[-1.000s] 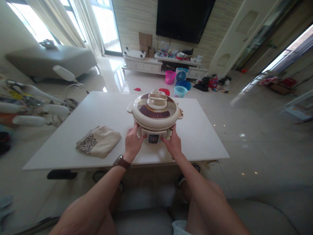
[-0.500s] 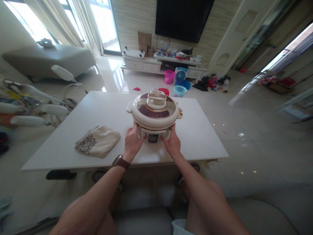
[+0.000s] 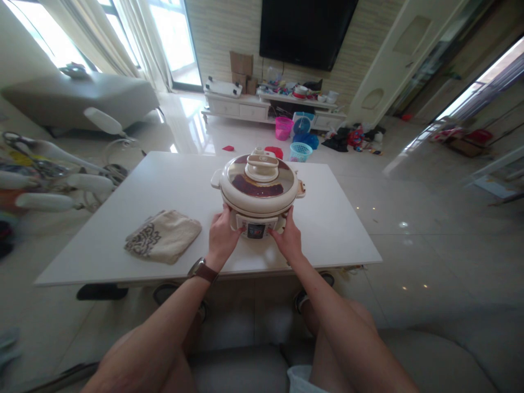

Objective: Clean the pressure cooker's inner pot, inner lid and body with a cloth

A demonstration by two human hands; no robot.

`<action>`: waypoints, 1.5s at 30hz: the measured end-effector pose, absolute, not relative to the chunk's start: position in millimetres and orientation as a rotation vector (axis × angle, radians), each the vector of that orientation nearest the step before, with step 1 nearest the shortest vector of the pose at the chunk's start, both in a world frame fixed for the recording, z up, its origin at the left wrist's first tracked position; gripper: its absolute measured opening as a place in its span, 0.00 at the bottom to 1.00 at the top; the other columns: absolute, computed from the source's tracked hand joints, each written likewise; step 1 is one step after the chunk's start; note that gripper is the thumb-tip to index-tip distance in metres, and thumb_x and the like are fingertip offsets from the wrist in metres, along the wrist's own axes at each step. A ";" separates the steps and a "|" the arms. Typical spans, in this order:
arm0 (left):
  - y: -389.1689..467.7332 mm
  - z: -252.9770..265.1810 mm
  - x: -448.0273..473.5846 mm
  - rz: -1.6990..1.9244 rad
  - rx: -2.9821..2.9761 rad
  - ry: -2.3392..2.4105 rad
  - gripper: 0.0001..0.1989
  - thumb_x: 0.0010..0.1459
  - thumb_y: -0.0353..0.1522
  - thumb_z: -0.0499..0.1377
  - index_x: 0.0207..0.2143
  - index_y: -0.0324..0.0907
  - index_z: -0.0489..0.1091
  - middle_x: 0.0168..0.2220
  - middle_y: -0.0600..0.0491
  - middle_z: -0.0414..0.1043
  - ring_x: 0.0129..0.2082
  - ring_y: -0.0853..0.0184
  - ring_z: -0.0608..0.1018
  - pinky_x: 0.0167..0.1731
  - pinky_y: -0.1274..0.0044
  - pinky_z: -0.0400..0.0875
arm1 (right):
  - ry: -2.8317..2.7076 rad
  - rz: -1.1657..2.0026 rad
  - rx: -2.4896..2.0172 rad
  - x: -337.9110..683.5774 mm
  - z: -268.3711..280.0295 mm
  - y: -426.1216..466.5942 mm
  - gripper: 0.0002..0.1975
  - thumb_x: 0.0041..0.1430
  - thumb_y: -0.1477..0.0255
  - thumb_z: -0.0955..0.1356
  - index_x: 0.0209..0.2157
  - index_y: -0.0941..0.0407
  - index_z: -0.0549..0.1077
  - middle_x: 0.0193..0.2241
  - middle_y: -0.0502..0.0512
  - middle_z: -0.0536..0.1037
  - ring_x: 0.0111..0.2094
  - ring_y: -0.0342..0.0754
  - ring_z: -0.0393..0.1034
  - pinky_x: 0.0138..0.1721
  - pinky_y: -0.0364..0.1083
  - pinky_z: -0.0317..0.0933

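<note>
A cream electric cooker [image 3: 261, 204] stands upright on the white table [image 3: 184, 188], its control panel facing me. On top sits a lid [image 3: 282, 188] with a dark see-through window and a raised knob. My left hand [image 3: 221, 232] grips the cooker's lower left front, thumb by the panel's edge. Opposite it, my right hand [image 3: 289, 234] holds the lower right front the same way. The fingers behind the base are partly hidden. To the left of my left hand lies a folded beige cloth [image 3: 164, 236] with a dark pattern.
Behind the table stand a turquoise basket [image 3: 301, 152] and a pink bin [image 3: 284, 128] on the floor. A low white cabinet [image 3: 235, 109] with clutter on it lies beyond. Exercise equipment with white padded arms [image 3: 45, 202] is at the left, close to the table.
</note>
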State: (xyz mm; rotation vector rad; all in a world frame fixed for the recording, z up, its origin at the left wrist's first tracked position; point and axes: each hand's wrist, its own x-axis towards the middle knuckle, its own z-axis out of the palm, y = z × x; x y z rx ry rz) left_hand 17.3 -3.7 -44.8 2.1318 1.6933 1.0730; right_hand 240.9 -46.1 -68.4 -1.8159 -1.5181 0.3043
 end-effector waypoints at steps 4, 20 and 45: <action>-3.2 -46.3 16.9 1.091 2.143 1.689 0.44 0.53 0.31 0.71 0.70 0.37 0.60 0.54 0.39 0.79 0.55 0.46 0.77 0.54 0.59 0.76 | -1.516 0.302 -1.819 240.0 -68.0 -46.1 0.58 0.60 0.62 0.74 0.78 0.57 0.35 0.67 0.71 0.71 0.61 0.65 0.75 0.57 0.61 0.72; -4.8 -46.0 18.0 1.070 2.137 1.697 0.49 0.51 0.30 0.72 0.73 0.35 0.56 0.55 0.39 0.79 0.56 0.45 0.76 0.56 0.59 0.75 | -1.536 0.288 -1.893 237.4 -60.7 -49.5 0.58 0.60 0.63 0.74 0.78 0.56 0.34 0.70 0.70 0.67 0.64 0.66 0.72 0.59 0.61 0.70; -7.4 -47.1 22.8 1.133 2.005 1.696 0.49 0.51 0.27 0.69 0.74 0.37 0.56 0.59 0.40 0.78 0.58 0.47 0.75 0.58 0.58 0.74 | -1.443 0.298 -1.916 232.0 -62.2 -49.2 0.60 0.58 0.62 0.75 0.78 0.52 0.34 0.69 0.67 0.69 0.61 0.65 0.75 0.56 0.60 0.72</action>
